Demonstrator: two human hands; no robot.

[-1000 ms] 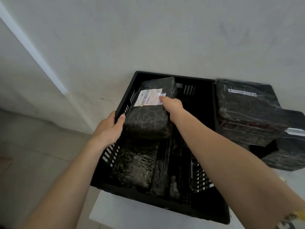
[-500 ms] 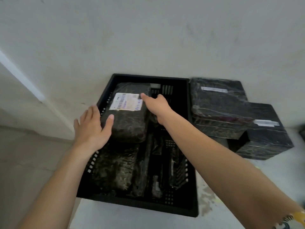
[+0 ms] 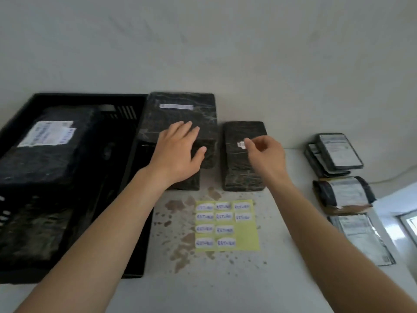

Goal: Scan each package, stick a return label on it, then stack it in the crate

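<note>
The left hand lay flat, fingers spread, on the big package at the table's back edge, beside the crate. It held nothing; likely it was steadying that stack or getting ready to lift it. The right hand hovered over the small package just alongside, thumb and forefinger drawn close together near its white tag. Whether they were pinching a sticker or only touching the tag could not be told through the blur. One labelled package sat in the crate at the left edge, barcode up, so that one looked done. The label sheet lay near the table's middle, in front of both packages and within easy reach, with gaps where stickers had gone. At the right edge, grey mailers waited in a row with dark devices behind them, possibly the scanners.
</note>
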